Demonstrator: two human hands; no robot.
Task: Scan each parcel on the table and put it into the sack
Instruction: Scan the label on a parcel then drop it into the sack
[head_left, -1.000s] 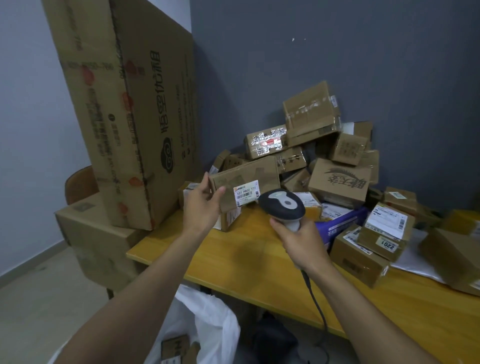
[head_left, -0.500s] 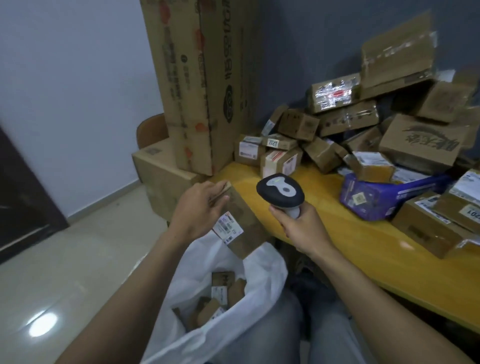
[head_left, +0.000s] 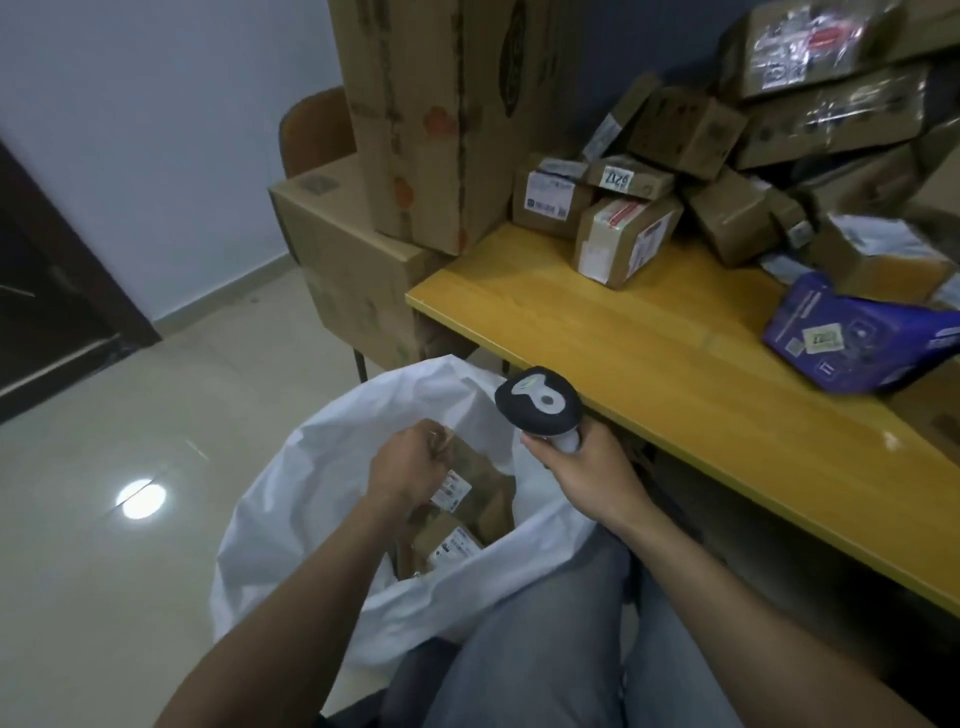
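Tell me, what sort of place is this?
Probably a small parcel sorting or pickup room: labelled cardboard parcels heaped on a yellow table, a handheld scanner, and a white sack half filled with boxes.

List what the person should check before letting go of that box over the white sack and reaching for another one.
1. Held parcel over the sack opening: ok.
2. Left hand closed on it: ok.
3. Room in the sack: ok, a labelled parcel lies lower inside.
4. Scanner held in right hand: ok.
5. Held parcel's scan registered: cannot tell.
6. More parcels on the table, such as the red-taped box: ok.
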